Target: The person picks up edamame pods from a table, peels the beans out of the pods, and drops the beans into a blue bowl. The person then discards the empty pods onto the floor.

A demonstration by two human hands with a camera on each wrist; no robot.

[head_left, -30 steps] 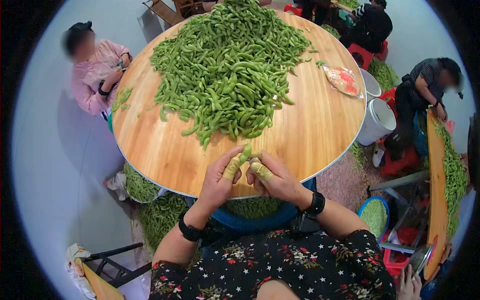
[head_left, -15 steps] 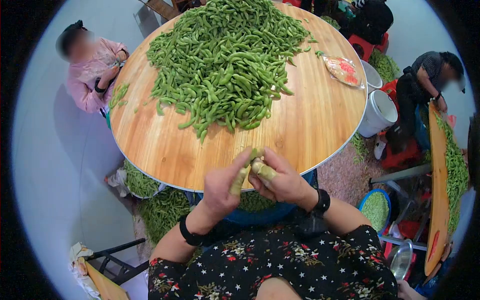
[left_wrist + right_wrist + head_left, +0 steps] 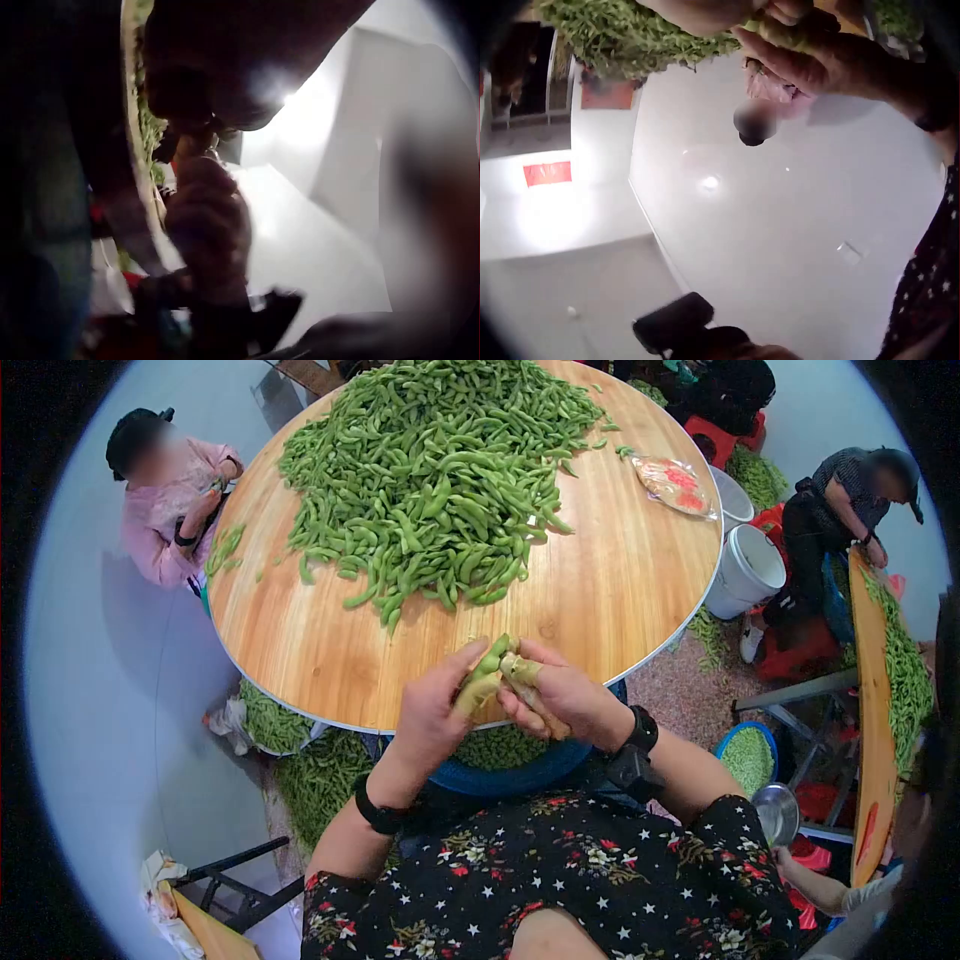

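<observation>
Over the near edge of the round wooden table [image 3: 620, 590], the left hand [image 3: 432, 705] pinches a green pod [image 3: 491, 657] between thumb and fingers. The right hand [image 3: 570, 700] meets it from the other side, its thumb against the pod's end and its fingers curled below. Yellowish coverings wrap both thumbs. Beyond the hands lies a large heap of green pods [image 3: 430, 490]. Under the table edge, a blue basin [image 3: 530, 780] holds shelled beans. The left wrist view is dark, with the hands close together; in the right wrist view the fingers meet at the top.
A plastic-wrapped packet [image 3: 675, 487] lies at the table's right. White buckets [image 3: 748, 572] stand beside the table. A person in pink [image 3: 165, 510] sits at the left, another person [image 3: 850, 510] at the right by a second table [image 3: 872, 800]. Pods [image 3: 330, 790] are piled on the floor.
The hands have tilted and shifted slightly, and the pod shows more plainly between them than half a second ago. At lower right, another person's arm and metal bowl have moved.
</observation>
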